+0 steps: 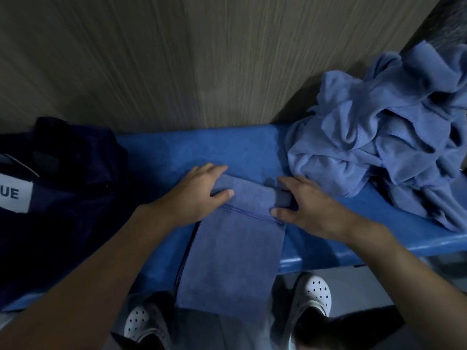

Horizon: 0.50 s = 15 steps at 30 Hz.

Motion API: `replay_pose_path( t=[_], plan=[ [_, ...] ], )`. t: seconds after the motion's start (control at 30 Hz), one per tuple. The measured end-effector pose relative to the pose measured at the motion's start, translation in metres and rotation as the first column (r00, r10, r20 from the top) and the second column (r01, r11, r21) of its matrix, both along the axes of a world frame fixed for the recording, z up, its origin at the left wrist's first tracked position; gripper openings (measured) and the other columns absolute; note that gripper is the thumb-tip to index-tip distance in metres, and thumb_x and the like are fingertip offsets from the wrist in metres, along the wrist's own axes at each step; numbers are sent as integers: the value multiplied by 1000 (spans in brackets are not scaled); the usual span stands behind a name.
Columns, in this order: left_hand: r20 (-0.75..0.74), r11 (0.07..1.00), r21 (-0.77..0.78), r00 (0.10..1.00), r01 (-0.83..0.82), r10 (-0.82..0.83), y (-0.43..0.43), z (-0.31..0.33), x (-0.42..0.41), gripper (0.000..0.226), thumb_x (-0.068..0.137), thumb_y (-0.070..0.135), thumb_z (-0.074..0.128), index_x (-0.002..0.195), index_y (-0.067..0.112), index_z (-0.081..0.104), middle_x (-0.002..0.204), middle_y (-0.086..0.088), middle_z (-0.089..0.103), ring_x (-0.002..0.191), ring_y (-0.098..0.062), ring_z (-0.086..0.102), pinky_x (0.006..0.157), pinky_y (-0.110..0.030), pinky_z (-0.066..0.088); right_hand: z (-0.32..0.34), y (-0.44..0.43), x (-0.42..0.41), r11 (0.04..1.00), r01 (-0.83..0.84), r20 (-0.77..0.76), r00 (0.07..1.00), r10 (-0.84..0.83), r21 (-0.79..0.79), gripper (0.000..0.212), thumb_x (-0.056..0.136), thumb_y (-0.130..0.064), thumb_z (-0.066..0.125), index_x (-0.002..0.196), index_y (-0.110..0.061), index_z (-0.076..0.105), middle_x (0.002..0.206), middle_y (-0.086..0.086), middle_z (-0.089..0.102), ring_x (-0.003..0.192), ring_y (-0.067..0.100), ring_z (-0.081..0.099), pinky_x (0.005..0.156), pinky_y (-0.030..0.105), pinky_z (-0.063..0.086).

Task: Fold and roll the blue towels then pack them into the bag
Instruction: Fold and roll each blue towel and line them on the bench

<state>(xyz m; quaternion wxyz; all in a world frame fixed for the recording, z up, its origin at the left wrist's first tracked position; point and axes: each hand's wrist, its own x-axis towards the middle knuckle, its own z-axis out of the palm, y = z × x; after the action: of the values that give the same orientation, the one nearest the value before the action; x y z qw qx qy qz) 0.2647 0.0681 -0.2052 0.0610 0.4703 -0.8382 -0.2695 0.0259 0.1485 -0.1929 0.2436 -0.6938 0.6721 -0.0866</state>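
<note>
towel in work: one folded towel (235, 253), a narrow blue strip lying at centre frame on the bench (161, 152).
long axis: runs from frame centre down to the bottom edge, tilted slightly left toward the bottom. The lower end hangs over the bench's front edge.
far end: turned over into a short roll or fold lying across the strip. A stitched hem shows just below it. Cannot tell how many turns it has.
left grip (199, 195): bare hand on the left end of the turned part. Thumb pressed on top, fingers reaching round the far side, pinching the folded towel.
right grip (300, 205): bare hand on the right end of the turned part. Fingers curled over it, thumb flat on the strip by the hem, pinching the folded towel.
grip count: two, one at each end of the turned part, well apart with bare towel between them.
towel pile (379, 135): one crumpled heap of lighter blue towels at upper right, on the bench against the wall (177, 59). Edges overlap too much to count them. Its lower left edge lies just beside the right grip.
bag (63, 185): one, dark navy, at left of frame on the bench. One white label (15, 193) shows the letters "UE".
rolled towels in bag: cannot tell, the inside is too dark.
footwear: two white perforated clogs at the bottom of the frame, left clog (140, 324) and right clog (316, 296), either side of the hanging towel end.
</note>
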Motion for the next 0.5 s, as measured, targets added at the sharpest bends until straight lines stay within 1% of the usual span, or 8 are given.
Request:
replay_pose_path(
  t=[0.03,0.07,0.17,0.23,0.33,0.4,0.47,0.5],
  plan=[
    [-3,1000,9,1000,11,-11,-1,-1,-2,82,75,69,44,141,21,47,135,4,47,126,-20,42,110,-39,34,1,-1,0,1000,-5,-13,1000,5,19,62,83,-41,68,135,-19,43,118,1,48,114,21,43,96,37,41],
    [-12,1000,23,1000,17,-17,-3,-2,-2,78,69,71,44,132,25,53,127,7,50,120,-19,44,107,-38,36,1,-3,1,1000,-11,-9,1000,11,21,64,84,-37,68,139,-20,40,123,3,48,118,21,43,99,37,40],
    [-50,998,62,999,-3,6,-9,-1,0,49,70,63,55,109,33,57,107,18,51,110,-12,45,101,-39,40,3,-9,2,1000,-7,14,1000,7,-16,63,89,-21,63,145,-20,34,131,6,52,122,22,47,97,31,42],
    [-51,998,58,999,11,-8,-8,-1,1,47,71,63,56,108,33,55,104,22,50,109,-10,45,99,-39,41,4,-13,2,998,21,25,999,-20,-54,58,91,-14,59,144,-20,35,128,7,56,117,21,52,91,27,44],
    [-43,998,62,999,20,-17,-6,-2,2,62,70,68,55,120,31,55,108,21,48,114,-8,42,101,-35,38,3,-14,3,996,42,31,999,-40,-84,53,92,-8,53,142,-18,37,126,9,57,113,22,54,90,31,47],
    [-60,998,67,998,8,-4,-6,-3,2,61,67,72,53,112,31,59,103,21,48,110,-7,42,99,-32,38,3,-13,1,992,50,59,997,-43,-118,50,93,-9,51,141,-16,41,128,9,57,116,23,54,93,32,46],
    [-87,998,55,996,-12,17,-6,-6,3,49,68,69,56,100,31,58,98,17,50,105,-8,44,93,-30,39,3,-11,-1,994,33,99,995,-23,-102,50,94,-21,55,141,-14,40,130,7,56,122,23,51,99,32,44],
    [-102,999,42,994,-21,25,-6,-7,3,42,71,65,60,97,31,57,97,16,51,102,-9,45,90,-30,40,4,-9,-3,997,14,104,995,-7,-70,55,94,-29,57,143,-14,38,133,5,53,125,22,48,101,31,41]
  ],
)
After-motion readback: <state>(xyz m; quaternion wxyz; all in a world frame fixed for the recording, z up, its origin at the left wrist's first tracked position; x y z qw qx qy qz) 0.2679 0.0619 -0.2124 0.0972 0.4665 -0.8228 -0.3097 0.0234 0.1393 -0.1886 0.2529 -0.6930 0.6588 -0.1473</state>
